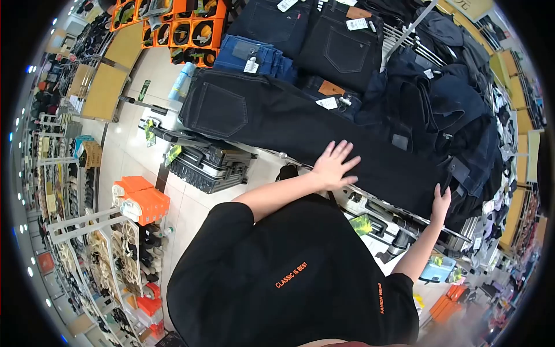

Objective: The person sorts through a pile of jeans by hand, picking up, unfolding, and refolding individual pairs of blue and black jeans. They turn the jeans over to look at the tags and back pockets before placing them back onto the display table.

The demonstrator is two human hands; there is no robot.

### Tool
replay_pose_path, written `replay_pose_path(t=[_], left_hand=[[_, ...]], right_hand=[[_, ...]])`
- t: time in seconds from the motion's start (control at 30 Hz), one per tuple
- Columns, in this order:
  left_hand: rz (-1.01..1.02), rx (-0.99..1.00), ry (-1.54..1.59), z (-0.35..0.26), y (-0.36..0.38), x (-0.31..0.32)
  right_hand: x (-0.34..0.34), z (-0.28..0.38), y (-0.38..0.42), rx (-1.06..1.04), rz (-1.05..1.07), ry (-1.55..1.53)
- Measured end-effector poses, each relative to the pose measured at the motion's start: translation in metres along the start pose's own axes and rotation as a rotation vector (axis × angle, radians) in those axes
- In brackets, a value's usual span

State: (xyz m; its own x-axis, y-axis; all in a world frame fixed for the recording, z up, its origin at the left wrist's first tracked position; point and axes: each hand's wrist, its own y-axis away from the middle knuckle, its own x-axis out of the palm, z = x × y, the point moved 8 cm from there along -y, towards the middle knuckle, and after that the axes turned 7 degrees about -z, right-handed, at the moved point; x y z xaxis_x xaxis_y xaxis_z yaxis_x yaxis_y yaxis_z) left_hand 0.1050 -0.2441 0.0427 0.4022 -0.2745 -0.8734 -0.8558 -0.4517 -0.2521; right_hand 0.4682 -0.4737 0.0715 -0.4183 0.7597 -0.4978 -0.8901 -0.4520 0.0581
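A pair of black jeans (272, 113) lies stretched lengthwise along the front of the display table, its back pocket showing at the left end. My left hand (335, 166) rests flat on the cloth near the front edge, fingers spread. At the right end of the jeans, my right hand (441, 203) has its fingers closed at the edge of the cloth; part of the grip is hidden. Just beyond that hand is dark denim with a grey patch (458, 170).
Behind lie folded black jeans (347, 53), blue jeans (248, 56) and a heap of dark denim (445, 104). Suitcases (211, 165) stand below the table's front edge at left. Orange boxes (140, 199) sit on a shoe rack, and more orange bins (182, 29) are at the back.
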Motion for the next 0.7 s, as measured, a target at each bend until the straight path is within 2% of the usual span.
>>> replay_pose_path(t=[0.1, 0.13, 0.2, 0.27, 0.3, 0.37, 0.4, 0.47, 0.53, 0.57, 0.67, 0.7], left_hand=[[-0.114, -0.196, -0.173, 0.032, -0.001, -0.046], [-0.221, -0.253, -0.243, 0.049, 0.002, -0.061], [-0.282, -0.410, -0.376, 0.084, -0.001, -0.114], [-0.302, -0.466, -0.608, 0.136, 0.002, -0.152], [-0.314, -0.415, -0.651, 0.153, 0.003, -0.173], [-0.125, -0.355, -0.670, 0.193, 0.001, -0.192], [-0.120, -0.299, -0.589, 0.207, 0.001, -0.198], [-0.033, -0.324, -0.526, 0.222, -0.006, -0.203], [0.014, -0.235, -0.610, 0.224, -0.012, -0.196], [0.120, -0.232, -0.580, 0.216, -0.017, -0.194], [0.212, -0.022, -0.610, 0.202, -0.017, -0.192], [0.152, 0.025, -0.608, 0.201, -0.017, -0.195]], right_hand=[[-0.007, -0.005, 0.003, 0.016, -0.003, 0.006], [-0.006, -0.007, 0.002, 0.026, 0.003, -0.020], [-0.002, -0.008, 0.002, 0.031, 0.010, -0.072], [-0.003, -0.004, 0.005, 0.019, 0.009, -0.115], [-0.003, 0.001, 0.007, 0.007, 0.014, -0.102], [-0.002, 0.004, 0.010, 0.016, 0.028, -0.108], [-0.003, 0.004, 0.011, 0.020, 0.029, -0.111], [-0.005, -0.002, 0.010, 0.031, 0.022, -0.151], [-0.006, -0.005, 0.012, 0.036, 0.042, -0.199], [-0.007, -0.009, 0.013, 0.047, 0.041, -0.214], [-0.010, -0.013, 0.014, 0.038, 0.033, -0.210], [-0.010, -0.013, 0.016, 0.035, 0.035, -0.223]])
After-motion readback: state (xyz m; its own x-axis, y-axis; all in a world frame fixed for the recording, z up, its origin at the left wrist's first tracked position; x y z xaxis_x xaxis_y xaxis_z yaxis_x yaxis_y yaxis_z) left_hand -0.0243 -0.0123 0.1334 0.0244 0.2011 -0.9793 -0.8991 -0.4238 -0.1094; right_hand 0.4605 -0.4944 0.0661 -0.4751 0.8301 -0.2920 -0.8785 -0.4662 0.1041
